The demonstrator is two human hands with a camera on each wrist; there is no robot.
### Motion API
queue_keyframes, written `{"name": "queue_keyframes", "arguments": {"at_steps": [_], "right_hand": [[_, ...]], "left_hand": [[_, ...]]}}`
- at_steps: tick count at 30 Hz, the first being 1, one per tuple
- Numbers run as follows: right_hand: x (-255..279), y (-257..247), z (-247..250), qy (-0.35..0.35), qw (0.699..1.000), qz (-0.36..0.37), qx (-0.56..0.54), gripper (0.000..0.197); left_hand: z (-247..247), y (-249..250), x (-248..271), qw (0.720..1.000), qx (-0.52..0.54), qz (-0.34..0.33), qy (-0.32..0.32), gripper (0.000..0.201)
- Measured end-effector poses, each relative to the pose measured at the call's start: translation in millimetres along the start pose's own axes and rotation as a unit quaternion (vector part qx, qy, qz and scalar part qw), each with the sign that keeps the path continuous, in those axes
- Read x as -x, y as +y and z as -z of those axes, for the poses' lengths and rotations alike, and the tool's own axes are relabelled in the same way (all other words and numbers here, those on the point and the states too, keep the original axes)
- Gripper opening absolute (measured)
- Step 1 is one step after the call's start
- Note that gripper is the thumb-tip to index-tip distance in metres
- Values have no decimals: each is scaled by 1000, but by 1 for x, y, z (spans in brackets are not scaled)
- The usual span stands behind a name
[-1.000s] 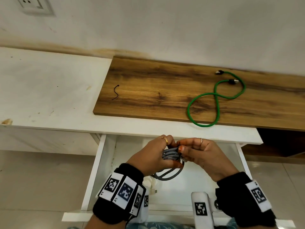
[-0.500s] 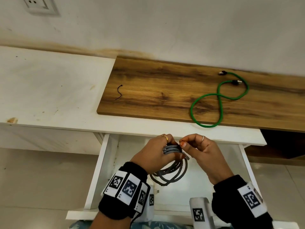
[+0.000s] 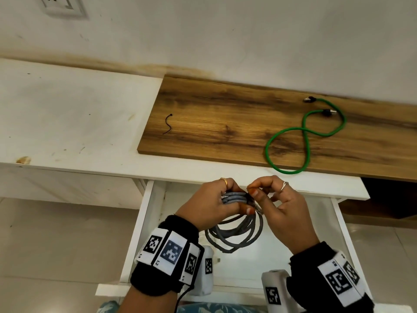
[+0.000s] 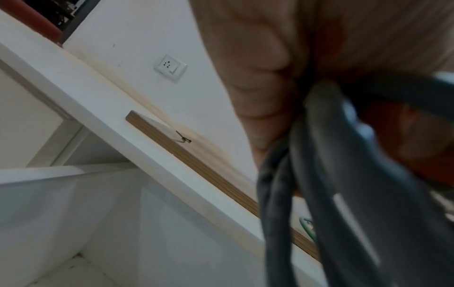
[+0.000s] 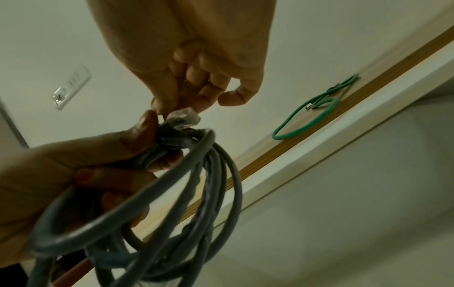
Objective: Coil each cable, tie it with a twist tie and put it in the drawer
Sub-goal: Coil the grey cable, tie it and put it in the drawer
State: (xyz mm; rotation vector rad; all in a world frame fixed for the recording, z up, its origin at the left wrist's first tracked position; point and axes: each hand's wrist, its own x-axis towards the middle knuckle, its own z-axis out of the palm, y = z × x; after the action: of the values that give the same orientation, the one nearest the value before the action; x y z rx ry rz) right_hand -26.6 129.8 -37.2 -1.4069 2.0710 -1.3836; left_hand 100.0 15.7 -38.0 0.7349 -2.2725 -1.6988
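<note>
Here, nearest to me, my left hand (image 3: 211, 205) grips the bunched top of the coiled grey cable (image 3: 235, 231), fingers curled round the strands, thumb pressed on them. My right hand (image 3: 278, 204) is just beside it, thumb and forefinger pinched together at the top of the bundle; what they pinch is too small to make out, though the right wrist view shows the cable's clear plastic plug (image 5: 183, 116) right at those fingertips. In the left wrist view my palm and the blurred strands fill most of the frame.

Since half a second ago the coil's loops hang lower and wider below my grip, and my right fingers have lifted a little above the bundle.

Below the grip lies the open white drawer (image 3: 144, 222); the coil hangs over it. Whether it touches the bottom I cannot tell.

Beyond the grip, on the brown wooden board (image 3: 225, 123), a loose green cable in a figure-of-eight (image 3: 304, 136) lies to the far right, and a short black twist tie (image 3: 168, 124) to the far left, well apart. Farthest, a white wall socket (image 3: 61, 5) is cut off at the frame's top.
</note>
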Motion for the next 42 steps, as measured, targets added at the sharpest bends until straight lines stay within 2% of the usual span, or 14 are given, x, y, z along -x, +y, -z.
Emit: {"name": "queue_keyframes", "arguments": {"at_steps": [4,8,11,15,20,22,25,30,34,38,42], "right_hand": [[-2,8,-4,17,995,-74,-67,11],[-2,10,-5,7,984,-144,-105,10],[-2,5,-3,7,984,-136,-113,11],[0,-10,4,22,967,-130,-219,17],[8,-24,5,15,970,-89,-227,7],[8,-26,4,12,970,-91,-225,7],[3,-22,5,28,966,-114,-230,17],[-2,-7,3,30,965,-165,-203,18],[-3,-2,-2,26,965,-184,-187,19],[-2,-6,1,32,964,-182,-193,19],[2,-18,8,25,964,-160,-212,17]], "left_hand": [[-6,6,0,998,-45,-6,-31,30],[-7,8,1,996,-81,-14,-45,26],[-8,9,2,997,-70,-19,-36,24],[-7,11,1,998,-58,-30,5,18],[-2,10,3,998,-53,-37,26,14],[-1,11,3,998,-53,-32,20,20],[-4,11,2,997,-66,-31,1,24],[-12,18,1,987,-142,-59,-47,39],[-14,17,1,985,-153,-60,-45,41],[-15,17,1,994,-90,-45,-37,32],[-13,14,-1,995,-85,-37,-36,30]]}}
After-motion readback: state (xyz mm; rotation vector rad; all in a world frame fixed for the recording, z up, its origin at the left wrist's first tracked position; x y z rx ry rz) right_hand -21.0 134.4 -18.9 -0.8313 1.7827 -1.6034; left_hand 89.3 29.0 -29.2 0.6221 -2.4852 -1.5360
